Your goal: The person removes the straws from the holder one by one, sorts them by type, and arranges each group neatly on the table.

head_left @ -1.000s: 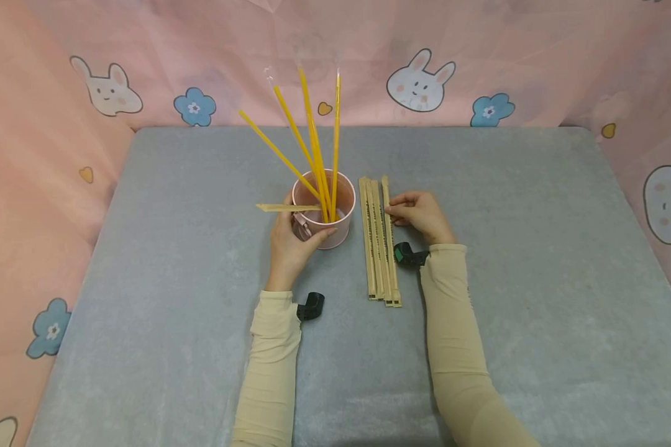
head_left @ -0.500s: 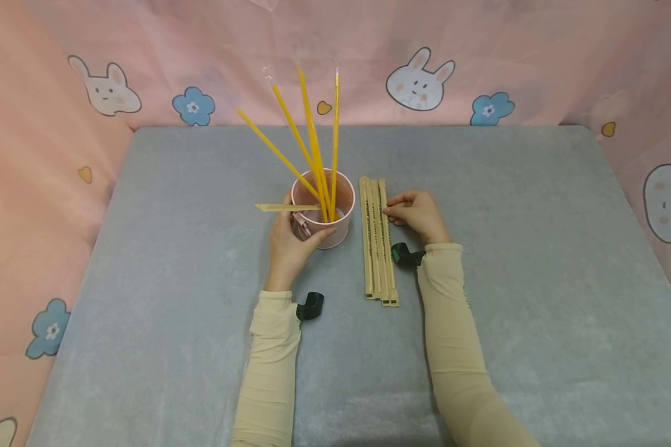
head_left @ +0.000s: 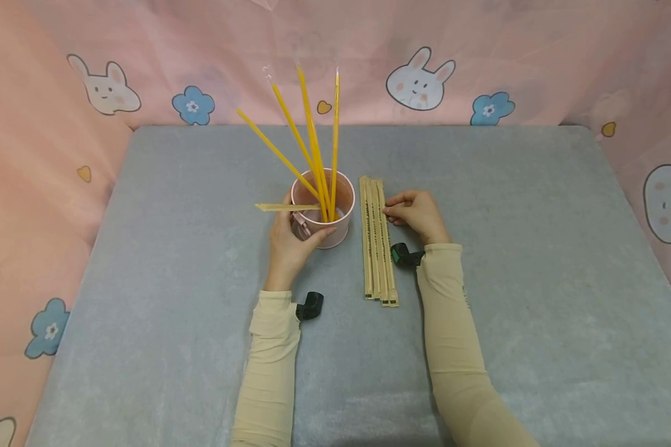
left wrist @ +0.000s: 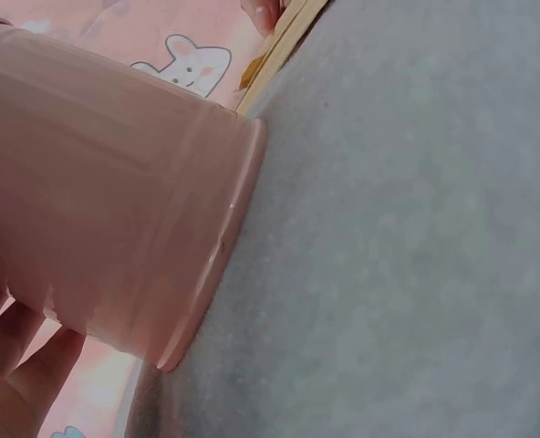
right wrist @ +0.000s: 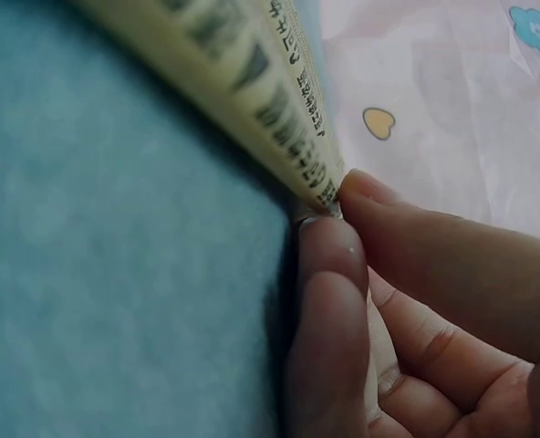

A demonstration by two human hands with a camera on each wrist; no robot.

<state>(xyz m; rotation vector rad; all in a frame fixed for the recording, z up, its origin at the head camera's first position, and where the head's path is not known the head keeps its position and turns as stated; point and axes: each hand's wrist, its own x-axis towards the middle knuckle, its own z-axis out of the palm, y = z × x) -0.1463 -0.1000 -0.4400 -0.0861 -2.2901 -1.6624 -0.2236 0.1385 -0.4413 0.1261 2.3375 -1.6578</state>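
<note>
My left hand (head_left: pixel 291 248) grips a small pink bucket (head_left: pixel 338 237), thumb along its near side and fingers round its left. Several yellow straws (head_left: pixel 311 133) in clear wrappers lean inside it, fanned upward. One paper-wrapped straw (head_left: pixel 285 207) juts left over the rim. To the bucket's right, several paper-wrapped straws (head_left: pixel 376 236) lie side by side in a tight row. My right hand (head_left: pixel 422 217) pinches the row's right edge near its far end between thumb and finger. In the right wrist view, the printed paper wrapper (right wrist: pixel 243 100) runs into that pinch.
A grey cloth-covered table (head_left: pixel 537 279) carries everything. Behind and at both sides hangs a pink curtain (head_left: pixel 358 37) with rabbits and flowers. A black wrist camera (head_left: pixel 311 305) sits on the left sleeve, another camera (head_left: pixel 406 255) on the right.
My right hand has shifted slightly left, pushing the rightmost paper-wrapped straw in against the others, so the gap in the row has closed. My left hand and the bucket stay in place.
</note>
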